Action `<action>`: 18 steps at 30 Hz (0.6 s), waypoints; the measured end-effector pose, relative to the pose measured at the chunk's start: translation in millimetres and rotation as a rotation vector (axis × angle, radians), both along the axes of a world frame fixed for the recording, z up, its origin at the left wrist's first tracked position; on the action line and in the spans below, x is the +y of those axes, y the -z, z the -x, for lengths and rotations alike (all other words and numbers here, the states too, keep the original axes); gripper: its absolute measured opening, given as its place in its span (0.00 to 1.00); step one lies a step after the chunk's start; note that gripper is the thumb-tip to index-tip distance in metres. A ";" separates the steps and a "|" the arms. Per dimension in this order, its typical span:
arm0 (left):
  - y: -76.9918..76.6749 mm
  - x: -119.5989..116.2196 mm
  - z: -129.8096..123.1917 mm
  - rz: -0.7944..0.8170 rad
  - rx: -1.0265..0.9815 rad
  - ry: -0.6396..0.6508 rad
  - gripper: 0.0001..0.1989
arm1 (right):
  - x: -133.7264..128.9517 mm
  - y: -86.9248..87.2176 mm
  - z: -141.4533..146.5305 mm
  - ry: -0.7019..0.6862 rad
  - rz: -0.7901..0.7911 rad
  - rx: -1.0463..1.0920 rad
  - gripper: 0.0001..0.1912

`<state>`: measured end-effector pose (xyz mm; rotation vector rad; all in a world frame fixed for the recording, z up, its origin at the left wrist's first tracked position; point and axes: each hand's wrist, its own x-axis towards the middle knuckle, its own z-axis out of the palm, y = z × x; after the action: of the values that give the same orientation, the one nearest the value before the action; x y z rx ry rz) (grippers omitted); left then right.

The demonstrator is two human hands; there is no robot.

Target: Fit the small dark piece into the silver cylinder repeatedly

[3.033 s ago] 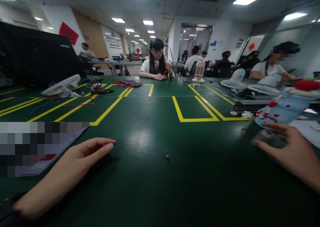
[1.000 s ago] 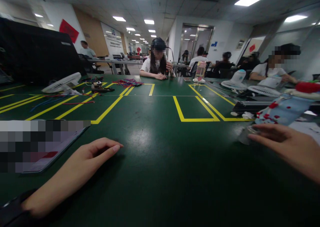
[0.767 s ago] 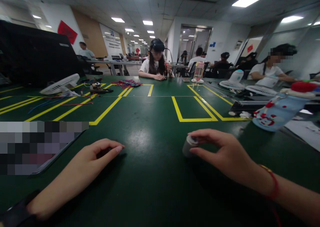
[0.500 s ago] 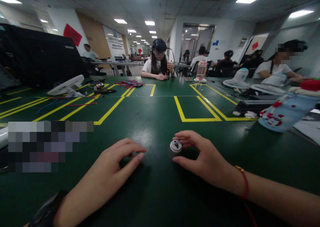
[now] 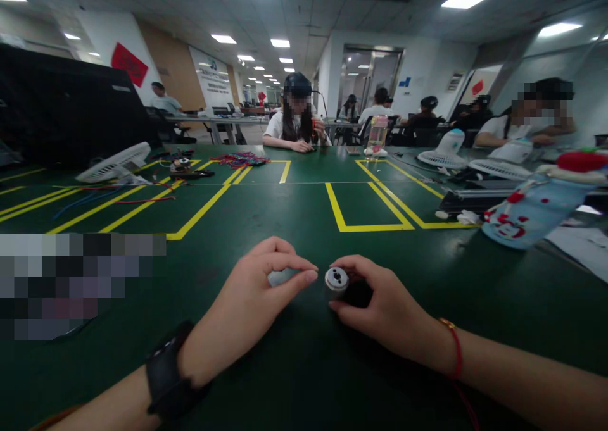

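Observation:
A small silver metal cylinder [image 5: 336, 281] stands upright on the green table [image 5: 266, 216], its round top with dark holes facing up. My right hand [image 5: 387, 301] grips it from the right, thumb in front and fingers behind. Just left of the cylinder, my left hand [image 5: 266, 292] has thumb and forefinger tips pressed together, apart from the cylinder. Whatever is between those fingertips, if anything, is too small to make out.
A blue bottle [image 5: 527, 212] stands at the right, beside black parts and white fans [image 5: 441, 158]. Red and blue wires [image 5: 242, 159] lie farther back, with another fan [image 5: 116, 164] at left. A person [image 5: 297, 124] sits opposite.
My left hand has moved right, towards the cylinder, and its thumb and forefinger have closed together. My right hand still holds the cylinder in nearly the same place. The view has shifted slightly.

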<state>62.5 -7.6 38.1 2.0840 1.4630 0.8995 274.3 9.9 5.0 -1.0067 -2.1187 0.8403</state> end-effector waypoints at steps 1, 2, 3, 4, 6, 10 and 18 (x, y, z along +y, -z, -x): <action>5.5 0.3 1.8 0.034 0.023 0.008 0.07 | -0.3 0.6 -0.8 0.001 0.005 -0.004 0.20; 11.3 1.0 2.6 0.065 0.050 0.023 0.07 | -0.6 1.3 -1.1 0.003 0.006 -0.005 0.20; 16.9 2.0 2.5 0.088 0.076 0.041 0.07 | -0.8 1.8 -1.0 0.005 0.005 -0.008 0.20; 21.8 3.1 1.6 0.096 0.100 0.057 0.07 | -1.0 2.1 -0.5 0.006 0.004 -0.012 0.20; 28.3 4.8 -1.0 0.097 0.138 0.083 0.07 | -1.6 1.4 0.5 0.011 -0.002 -0.014 0.20; 25.0 3.8 2.3 0.123 0.110 0.085 0.10 | 0.0 -2.7 -11.8 0.088 -0.059 -0.032 0.21; 16.1 -11.2 92.8 0.255 0.073 -0.254 0.19 | 21.9 9.8 -157.5 0.704 -0.286 -0.324 0.31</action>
<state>-30.3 -18.8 21.9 1.7901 1.8075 0.6883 431.9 31.9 -4.8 -1.6554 -1.8370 0.0289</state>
